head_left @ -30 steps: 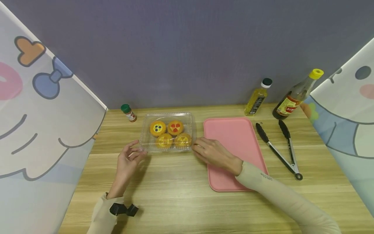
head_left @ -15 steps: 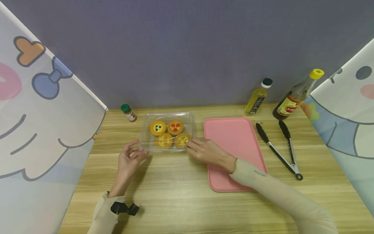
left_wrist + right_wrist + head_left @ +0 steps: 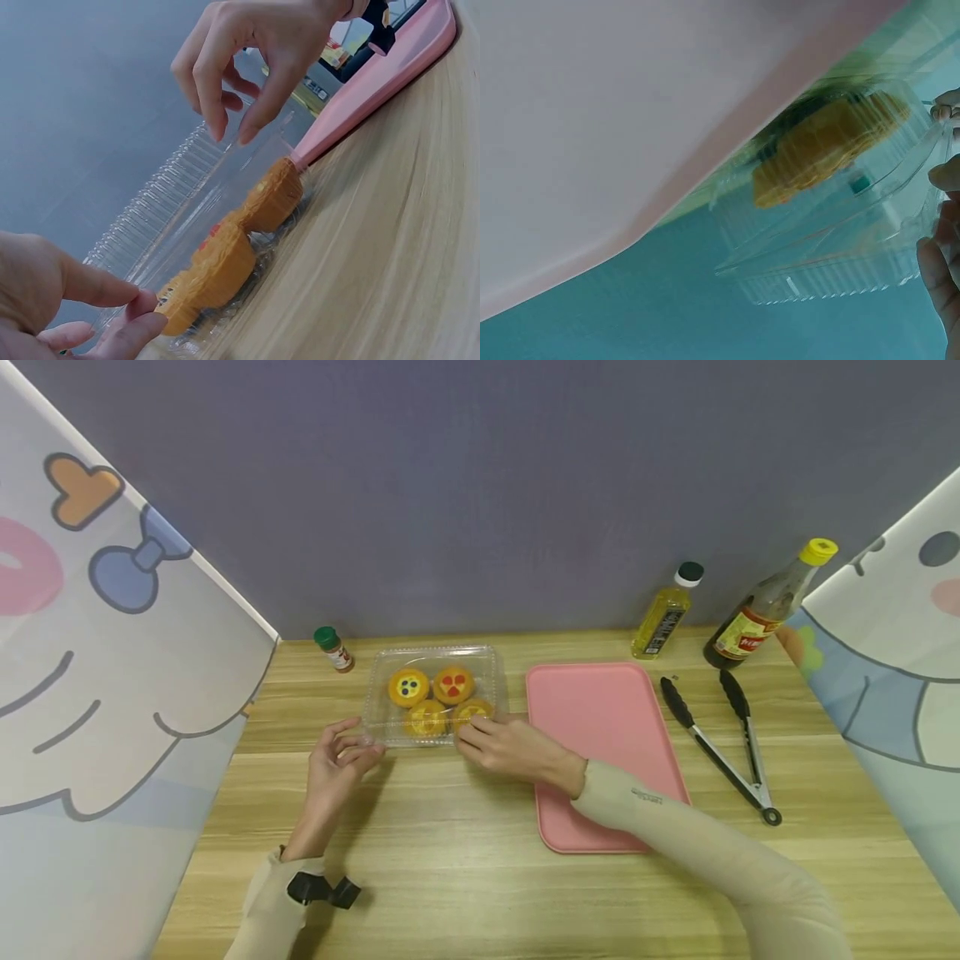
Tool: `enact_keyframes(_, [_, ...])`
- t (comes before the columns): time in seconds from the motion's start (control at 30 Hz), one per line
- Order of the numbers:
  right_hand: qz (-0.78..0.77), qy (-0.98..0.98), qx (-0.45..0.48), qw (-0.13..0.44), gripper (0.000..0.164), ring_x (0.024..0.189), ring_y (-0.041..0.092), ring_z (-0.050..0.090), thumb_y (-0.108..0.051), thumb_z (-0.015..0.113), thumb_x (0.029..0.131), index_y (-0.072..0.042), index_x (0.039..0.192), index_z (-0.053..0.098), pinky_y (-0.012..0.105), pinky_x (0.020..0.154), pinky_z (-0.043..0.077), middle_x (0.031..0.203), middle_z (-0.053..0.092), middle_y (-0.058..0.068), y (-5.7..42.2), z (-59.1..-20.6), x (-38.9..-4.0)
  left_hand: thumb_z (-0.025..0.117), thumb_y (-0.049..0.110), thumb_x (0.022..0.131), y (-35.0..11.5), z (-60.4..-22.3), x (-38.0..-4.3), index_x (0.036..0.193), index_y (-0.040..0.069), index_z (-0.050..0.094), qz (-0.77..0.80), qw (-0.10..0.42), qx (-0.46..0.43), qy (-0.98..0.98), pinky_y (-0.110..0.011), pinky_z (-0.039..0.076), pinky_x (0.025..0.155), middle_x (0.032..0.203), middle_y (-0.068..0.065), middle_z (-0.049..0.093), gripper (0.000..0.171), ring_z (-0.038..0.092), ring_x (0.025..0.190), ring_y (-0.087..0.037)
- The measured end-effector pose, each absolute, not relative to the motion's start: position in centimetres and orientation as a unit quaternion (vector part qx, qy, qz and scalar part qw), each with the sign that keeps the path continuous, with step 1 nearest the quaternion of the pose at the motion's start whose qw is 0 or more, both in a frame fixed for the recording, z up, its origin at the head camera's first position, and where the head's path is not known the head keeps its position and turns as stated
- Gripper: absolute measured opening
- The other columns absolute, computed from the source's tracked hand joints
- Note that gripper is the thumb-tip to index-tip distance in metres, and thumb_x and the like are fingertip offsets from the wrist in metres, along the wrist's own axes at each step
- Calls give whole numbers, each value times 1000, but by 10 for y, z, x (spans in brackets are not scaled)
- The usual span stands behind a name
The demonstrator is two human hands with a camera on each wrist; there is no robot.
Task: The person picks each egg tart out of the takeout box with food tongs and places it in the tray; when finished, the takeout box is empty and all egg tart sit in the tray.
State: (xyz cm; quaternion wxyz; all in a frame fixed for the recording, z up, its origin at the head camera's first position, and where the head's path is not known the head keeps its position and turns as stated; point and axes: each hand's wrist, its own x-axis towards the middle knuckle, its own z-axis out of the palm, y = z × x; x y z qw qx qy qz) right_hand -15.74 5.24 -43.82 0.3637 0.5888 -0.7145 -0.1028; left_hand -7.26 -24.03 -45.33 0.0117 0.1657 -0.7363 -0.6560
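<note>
A plain grey wall (image 3: 465, 502) backs the wooden desk (image 3: 442, 877), with cartoon-printed panels (image 3: 120, 710) on either side. From my remote seat I see the clear plastic box (image 3: 483, 677) resting on the desk, left of the pink tray (image 3: 592, 718), with four round tarts (image 3: 408, 687) inside: one dotted blue, one topped red, two nearer ones yellow. My left hand (image 3: 335, 768) has a narrow grip, thumb and fingers pinching the box's near-left corner; my right hand (image 3: 517, 750) pinches its near edge toward the right, fingertips almost together. The right sleeve (image 3: 697, 839) carries a small line of dark lettering I can't make out. Near the wall, the yellow-capped bottle (image 3: 750, 625) wears a yellow-and-red label with white characters, too small for me to read; the oil bottle (image 3: 662, 618) has a blurred dark label, and the green-capped jar (image 3: 334, 652) a white-and-red one. Black-tipped tongs (image 3: 722, 761) lie spread right of the tray.
</note>
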Motion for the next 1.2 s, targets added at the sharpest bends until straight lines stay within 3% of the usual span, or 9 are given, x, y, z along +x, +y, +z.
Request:
enact_keyframes(0.27, [-114,-716,590,355,19,96,9,67,-11,64,99,-17,113,74,14,55,59,109,72,-7,35,-443,-155,74,0,94,-240,-454,-74,145,9,43,-658,2,185,-730,-16,63,80,105,9,62,61,72,89,0])
enact_keyframes(0.53, [-131,-718,587,351,21,91,8,68,-9,53,103,-16,111,71,15,50,58,107,69,-6,19,-446,-150,75,-1,92,-240,-454,-74,145,7,42,-662,6,193,-724,-15,63,80,104,8,62,62,72,88,1])
enact_keyframes(0.7, [-121,-722,582,355,19,92,7,70,-13,55,104,-18,112,72,14,52,59,110,71,-7,9,-446,-148,78,0,90,-239,-454,-73,145,5,42,-669,13,194,-717,-16,64,79,102,7,63,66,73,89,-3])
enact_keyframes(0.87, [-119,-727,580,349,20,94,7,71,-16,53,105,-17,113,72,15,66,65,112,72,-7,-1,-442,-147,77,-1,91,-237,-454,-73,145,4,42,-674,12,187,-715,-19,66,81,102,7,63,64,74,90,-7])
enact_keyframes(1.2, [-114,-722,586,350,26,84,5,71,-15,47,107,-19,108,72,13,52,59,105,72,-9,-21,-437,-148,72,-7,92,-236,-454,-74,142,4,42,-691,27,184,-699,-21,68,81,101,5,63,59,73,84,-3])
